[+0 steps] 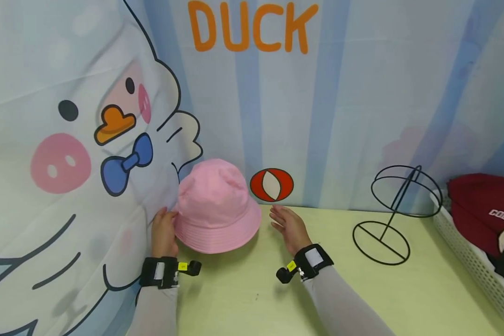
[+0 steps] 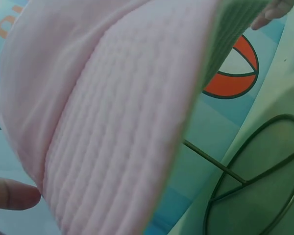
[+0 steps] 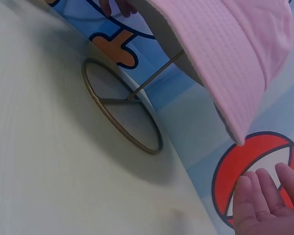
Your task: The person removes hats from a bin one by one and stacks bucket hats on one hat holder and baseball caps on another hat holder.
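A pink bucket hat [image 1: 215, 205] sits on a wire stand, whose round base [image 3: 122, 125] and thin stem show below the brim in the right wrist view. At the hat's left edge is my left hand [image 1: 164, 233]; in the left wrist view one fingertip [image 2: 19, 194] touches the hat near the brim seam. Part of that hand is hidden behind the hat. My right hand [image 1: 291, 228] is held to the right of the brim, apart from it, with its fingers [image 3: 264, 188] extended and nothing in them.
A second black wire stand [image 1: 381, 238] stands bare on the pale yellow table [image 1: 235, 298]. At the far right, a white basket [image 1: 466, 252] holds a dark red cap [image 1: 483, 210] and a black item. A printed duck curtain [image 1: 361, 93] hangs behind and along the left.
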A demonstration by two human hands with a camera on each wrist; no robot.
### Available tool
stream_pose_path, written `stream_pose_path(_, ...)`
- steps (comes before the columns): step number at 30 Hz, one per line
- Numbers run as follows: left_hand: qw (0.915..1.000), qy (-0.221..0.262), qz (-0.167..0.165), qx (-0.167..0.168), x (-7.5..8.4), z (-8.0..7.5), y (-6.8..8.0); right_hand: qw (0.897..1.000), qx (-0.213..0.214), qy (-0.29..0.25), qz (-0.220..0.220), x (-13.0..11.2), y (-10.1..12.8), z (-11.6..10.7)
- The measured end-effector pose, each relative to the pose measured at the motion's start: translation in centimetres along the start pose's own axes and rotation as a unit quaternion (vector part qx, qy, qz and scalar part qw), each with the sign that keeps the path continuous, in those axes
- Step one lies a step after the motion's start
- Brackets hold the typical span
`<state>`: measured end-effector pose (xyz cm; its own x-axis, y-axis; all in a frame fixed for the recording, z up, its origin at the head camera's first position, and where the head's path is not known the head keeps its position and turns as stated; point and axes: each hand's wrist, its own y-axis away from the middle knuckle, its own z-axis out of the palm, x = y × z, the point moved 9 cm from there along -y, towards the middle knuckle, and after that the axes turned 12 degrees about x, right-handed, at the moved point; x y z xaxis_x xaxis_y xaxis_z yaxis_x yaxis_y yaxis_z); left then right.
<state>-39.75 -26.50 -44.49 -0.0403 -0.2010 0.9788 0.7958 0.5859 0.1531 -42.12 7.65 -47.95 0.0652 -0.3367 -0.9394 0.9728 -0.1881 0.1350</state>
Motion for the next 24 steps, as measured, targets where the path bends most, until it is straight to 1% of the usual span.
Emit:
stream_pose_path(2,1.0000,-0.009,0.000,-0.002,0.1,0.2,0.3,1.000,0.001,0.013,-0.013,-0.5,0.1,-0.5)
stream_pose_path(5,0.9995,-0.027,0.009,-0.010,0.5,0.5,0.7,0.999,-0.004,0.032,-0.031,-1.2,0.4,-1.3)
stream_pose_path(10,0.9966,-0.056,0.058,-0.013,2.1,0.7,1.5,0.997,-0.016,0.062,-0.052,-2.0,1.0,-2.2)
stream_pose_path(13,0.9943,-0.060,0.086,-0.019,3.3,0.9,2.4,0.994,-0.020,0.083,-0.066,-2.5,1.4,-2.7)
stream_pose_path(17,0.9923,-0.049,0.111,-0.026,4.6,1.2,3.9,0.990,-0.028,0.106,-0.083,-3.1,2.3,-3.2)
stream_pose_path(20,0.9902,-0.052,0.127,-0.023,5.6,1.3,4.9,0.989,-0.035,0.108,-0.094,-3.6,3.1,-3.5)
stream_pose_path(24,0.9869,-0.063,0.147,-0.019,6.8,1.2,5.9,0.990,-0.040,0.093,-0.098,-4.2,4.2,-4.2)
